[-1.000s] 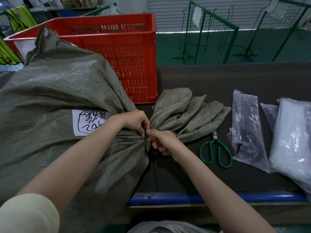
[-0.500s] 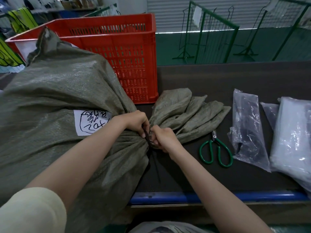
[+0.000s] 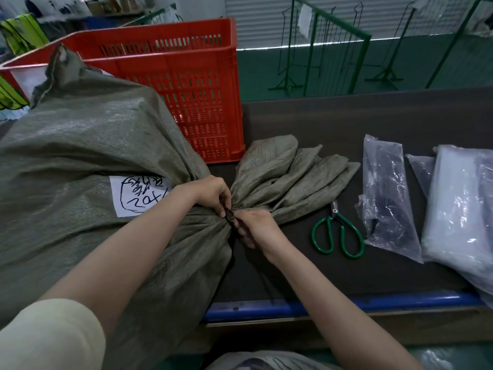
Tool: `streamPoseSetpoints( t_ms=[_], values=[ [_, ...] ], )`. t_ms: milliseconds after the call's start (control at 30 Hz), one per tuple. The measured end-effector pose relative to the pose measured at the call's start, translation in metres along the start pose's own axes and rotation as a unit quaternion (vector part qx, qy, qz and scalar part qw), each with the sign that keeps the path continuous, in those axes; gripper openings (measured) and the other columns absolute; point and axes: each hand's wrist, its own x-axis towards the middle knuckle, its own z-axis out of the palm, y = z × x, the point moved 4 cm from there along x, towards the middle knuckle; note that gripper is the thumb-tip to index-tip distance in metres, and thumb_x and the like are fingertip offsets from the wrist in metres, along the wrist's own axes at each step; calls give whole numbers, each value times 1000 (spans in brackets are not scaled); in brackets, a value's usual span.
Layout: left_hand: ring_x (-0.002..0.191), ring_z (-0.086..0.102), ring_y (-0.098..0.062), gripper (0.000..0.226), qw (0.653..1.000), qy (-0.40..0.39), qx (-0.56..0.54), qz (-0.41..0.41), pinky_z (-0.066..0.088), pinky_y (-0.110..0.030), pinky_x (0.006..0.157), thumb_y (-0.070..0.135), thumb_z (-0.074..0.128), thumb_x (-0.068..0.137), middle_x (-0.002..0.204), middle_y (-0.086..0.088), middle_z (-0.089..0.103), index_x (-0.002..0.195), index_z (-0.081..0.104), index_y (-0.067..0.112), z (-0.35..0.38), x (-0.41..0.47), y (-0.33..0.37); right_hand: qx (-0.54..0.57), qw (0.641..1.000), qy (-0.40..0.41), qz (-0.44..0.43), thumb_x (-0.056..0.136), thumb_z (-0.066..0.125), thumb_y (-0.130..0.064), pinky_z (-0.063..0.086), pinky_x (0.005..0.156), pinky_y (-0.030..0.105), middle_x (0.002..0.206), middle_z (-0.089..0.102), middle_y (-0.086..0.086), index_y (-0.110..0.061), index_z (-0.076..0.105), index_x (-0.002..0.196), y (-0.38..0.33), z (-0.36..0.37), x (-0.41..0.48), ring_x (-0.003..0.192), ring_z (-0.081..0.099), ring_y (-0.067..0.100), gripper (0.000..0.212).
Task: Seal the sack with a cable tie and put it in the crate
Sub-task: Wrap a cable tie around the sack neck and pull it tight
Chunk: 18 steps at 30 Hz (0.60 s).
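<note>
Fingers (image 3: 222, 206) of left hand (image 3: 210, 193) and right hand (image 3: 254, 227) pinch black cable tie (image 3: 230, 218) at gathered neck of sack (image 3: 88, 166), frame centre. Red crate (image 3: 186, 84) upper left behind sack. Green scissors (image 3: 337, 233) right on table (image 3: 346, 118).

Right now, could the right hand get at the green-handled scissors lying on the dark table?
Probably yes. The green-handled scissors lie just right of the right hand with bare dark table between, but that hand is pinching the black cable tie and would need to let go.
</note>
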Motion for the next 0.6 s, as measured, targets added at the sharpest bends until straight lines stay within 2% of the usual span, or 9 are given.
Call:
streamPoseSetpoints(
  t_ms=[67,100,133,167,200,267,367,500,600],
  values=[
    [78,55,-9,14,1000,-2,-1,8,46,-25,76,17,76,70,78,7,60,82,72,22,2,1,2,-42,998,43,-8,93,45,-24,29,31,14,52,46,4,-14,54,58,2,-19,2,27,36,4,38],
    [78,54,-8,12,1000,-2,3,10,44,-24,76,16,75,71,81,6,59,79,71,23,2,1,3,-101,990,94,-20,92,45,-26,41,40,19,58,54,6,-13,60,63,3,-35,4,37,48,6,35],
    [78,52,-8,11,1000,-4,4,12,43,-23,76,15,74,71,82,6,57,76,70,24,2,2,4,-188,968,161,-35,91,47,-26,50,58,26,70,64,10,-12,65,73,5,-55,4,56,60,13,29],
    [79,52,-8,13,1000,-7,2,13,43,-23,77,15,74,71,81,8,57,73,68,26,3,3,4,-287,930,226,-40,88,50,-25,50,74,31,89,68,14,-9,66,87,9,-76,3,81,65,23,23],
    [79,53,-8,15,1000,-11,-5,11,43,-23,77,15,74,71,79,10,57,70,66,27,3,4,3,-367,890,271,-25,86,52,-23,47,84,35,107,65,19,-5,62,101,14,-95,2,100,60,31,26],
    [74,53,-7,18,1000,-25,-10,4,43,-24,74,13,74,72,72,13,57,68,64,27,5,5,1,-456,832,312,38,83,58,-22,42,94,42,127,49,25,1,46,119,28,-126,0,119,46,39,44],
    [70,53,-8,24,999,-31,10,19,46,-29,74,8,74,70,69,10,57,66,62,29,6,9,5,-450,821,341,80,80,65,-22,39,98,45,135,37,26,5,35,126,40,-144,-3,124,38,42,61],
    [69,52,-11,33,998,-29,34,35,47,-34,76,4,72,69,69,7,54,63,58,34,8,9,13,-467,785,404,50,77,65,-17,38,92,44,129,41,25,6,40,120,44,-141,-3,118,41,39,55],
    [71,52,-11,34,998,-31,38,34,47,-35,78,5,72,69,70,8,53,62,58,34,8,8,14,-431,796,418,76,78,65,-18,38,95,45,130,41,27,8,37,122,47,-147,-4,119,41,41,59]
  ],
)
